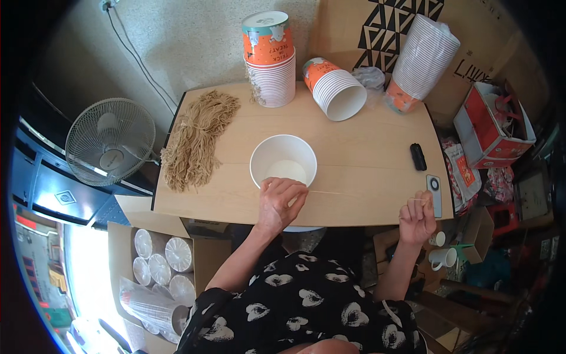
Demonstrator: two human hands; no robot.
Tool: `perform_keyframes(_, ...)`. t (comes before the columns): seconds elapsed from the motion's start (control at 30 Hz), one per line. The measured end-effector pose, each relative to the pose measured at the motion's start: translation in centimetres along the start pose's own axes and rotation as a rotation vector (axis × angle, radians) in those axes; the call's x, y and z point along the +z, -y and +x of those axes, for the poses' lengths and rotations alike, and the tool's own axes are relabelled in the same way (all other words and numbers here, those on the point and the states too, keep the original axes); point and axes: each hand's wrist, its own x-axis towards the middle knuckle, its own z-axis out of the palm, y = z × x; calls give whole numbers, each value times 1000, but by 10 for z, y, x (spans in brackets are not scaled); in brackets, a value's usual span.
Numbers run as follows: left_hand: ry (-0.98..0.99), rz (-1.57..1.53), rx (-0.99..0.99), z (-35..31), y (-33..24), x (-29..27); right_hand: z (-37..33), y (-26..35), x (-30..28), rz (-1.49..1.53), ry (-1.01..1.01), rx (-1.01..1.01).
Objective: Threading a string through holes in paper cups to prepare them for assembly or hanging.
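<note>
A white paper bucket (283,145) stands upright near the middle of the table, its mouth facing up. My left hand (279,206) is at the bucket's near rim, fingers pinched together. Out to the right, by the table's front edge, my right hand (417,219) is raised with its fingertips closed. A thin pale cord (342,192) runs nearly straight between the two hands, its ends hidden in my fingers. To the left of the bucket lies a loose bundle of tan cords (197,138).
Behind stand an orange-printed bucket stack (270,76), a tipped stack (335,88) and a plastic-wrapped stack (421,62). A black object (417,157) and a phone (434,187) lie at right. A fan (111,141) and a carton of wrapped cups (159,268) are at left.
</note>
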Motion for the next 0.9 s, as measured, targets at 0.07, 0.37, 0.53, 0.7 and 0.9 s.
perform_keyframes(0.07, 2, 94, 0, 1, 0, -6, 3, 2, -6, -65, -40, 13)
perform_keyframes(0.37, 80, 329, 22, -7, 30, -59, 3, -12, -37, -40, -293, 43)
perform_keyframes(0.53, -58, 315, 75, 7, 5, -15, 5, -51, -25, -26, -355, 131)
perform_keyframes(0.7, -53, -245, 18, 9, -31, 12, 11, -85, -5, 62, -284, 197)
perform_keyframes(0.9, 182, -829, -357, -6, -56, 38, 11, -113, 14, 80, -299, 208)
